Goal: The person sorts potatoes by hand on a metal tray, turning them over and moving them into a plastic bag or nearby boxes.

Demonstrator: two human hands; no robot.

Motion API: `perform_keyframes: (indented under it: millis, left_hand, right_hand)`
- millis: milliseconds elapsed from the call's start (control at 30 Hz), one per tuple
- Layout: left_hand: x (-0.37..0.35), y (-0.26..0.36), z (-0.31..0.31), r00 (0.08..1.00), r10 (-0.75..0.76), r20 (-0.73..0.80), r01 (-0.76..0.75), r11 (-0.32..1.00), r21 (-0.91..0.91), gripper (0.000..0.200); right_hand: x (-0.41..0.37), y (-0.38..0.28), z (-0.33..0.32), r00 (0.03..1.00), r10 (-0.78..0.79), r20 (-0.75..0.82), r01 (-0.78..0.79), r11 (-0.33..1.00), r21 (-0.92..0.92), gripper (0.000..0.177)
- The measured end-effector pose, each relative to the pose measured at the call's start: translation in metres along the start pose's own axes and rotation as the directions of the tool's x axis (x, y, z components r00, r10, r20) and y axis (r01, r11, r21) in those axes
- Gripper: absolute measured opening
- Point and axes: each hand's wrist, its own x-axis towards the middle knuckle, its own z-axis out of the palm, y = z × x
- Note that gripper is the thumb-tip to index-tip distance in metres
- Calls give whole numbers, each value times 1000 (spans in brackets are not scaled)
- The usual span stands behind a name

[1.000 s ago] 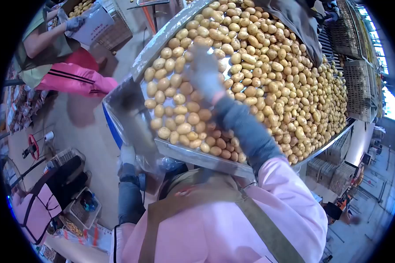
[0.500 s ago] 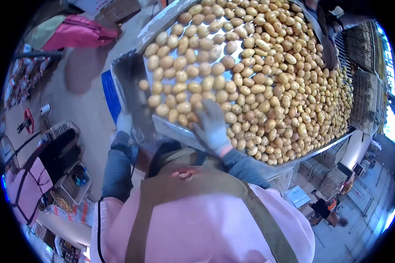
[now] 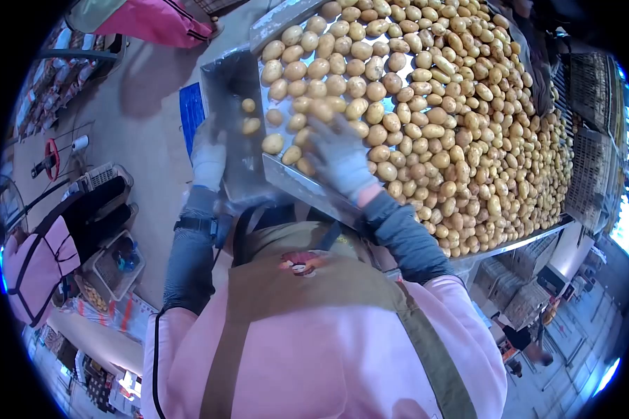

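At twelve o'clock, the grey-and-white gloved right hand [image 3: 341, 157] spreads loose fingers among small yellow-brown potatoes [image 3: 374, 112] on the rimmed metal desk [image 3: 293, 180], while the gloved left hand [image 3: 208, 162] at ten, grip unclear, perhaps steadies the grey chute [image 3: 244, 166].

We wear a whitish right glove [image 3: 339, 157] with grey fingers, blue-grey sleeves [image 3: 409, 237], a pink top [image 3: 293, 363] and an olive-brown apron [image 3: 314, 283]; our potatoes [image 3: 461, 140] are yellow to tan.

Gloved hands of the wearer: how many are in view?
2: the left hand at the chute's outer side, the right hand at the potatoes. Both are blurred.
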Motion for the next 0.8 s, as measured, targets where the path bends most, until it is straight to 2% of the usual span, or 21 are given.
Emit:
perform_keyframes:
  millis: [33,67,133,167,267,300,367,400,433,467,500,533,567,633,667,733,800]
  left_hand:
    - [8,33,-17,996,86,18,-85,995,-43,42]
    - [13,58,-24,985,171,30,-167,982,-90,41]
    - [20,93,-14,928,149,341,-125,988,-91,38]
    - [23,106,-7,864,136,485,-108,991,-85,37]
    - [18,119,37,812,201,548,-261,965,33,37]
    - [24,121,41,802,156,577,-217,976,37,38]
    - [36,125,45,766,65,639,-130,990,55,40]
    - [32,110,55,853,90,513,-57,995,-79,37]
    - [34,105,51,852,-3,523,25,999,-34,34]
    - [36,101,48,844,-94,528,105,994,9,31]
    - [36,96,45,827,-182,532,183,982,52,28]
    - [31,83,47,912,-102,398,115,993,-9,22]
    - [31,63,49,912,-101,399,187,965,-184,20]
    - [32,35,53,910,-106,400,317,801,-509,19]
    - [32,59,33,894,-195,404,407,731,-548,18]
    - [32,75,32,915,-201,349,382,709,-592,18]
    - [29,68,45,913,-202,354,391,681,-619,19]
  right_hand:
    - [-7,4,-10,996,57,69,-57,998,-5,36]
    - [-19,13,-10,995,84,-46,-83,996,25,34]
    - [-40,32,-1,952,136,-273,-117,989,87,30]
    - [-38,42,3,925,174,-337,-151,984,92,30]
    - [5,82,6,812,268,-518,-231,963,135,35]
    - [29,94,2,764,290,-577,-242,957,161,40]
    - [72,97,-9,844,258,-470,-327,942,-71,50]
    - [80,90,-3,914,270,-304,-291,956,-27,53]
    - [91,80,2,956,261,-132,-260,965,24,56]
    - [81,50,-6,953,140,-269,-169,982,-85,55]
    - [59,38,1,966,73,-248,-83,996,-33,54]
    - [36,33,7,974,55,-220,-52,998,17,53]
    - [11,28,11,981,35,-190,-22,997,69,53]
    - [-40,26,5,977,74,-202,-54,993,104,54]
    - [-56,20,10,973,102,-207,-79,990,116,53]
    - [-74,11,15,964,152,-218,-121,982,147,53]
    - [-59,2,24,981,101,-167,-74,984,160,52]
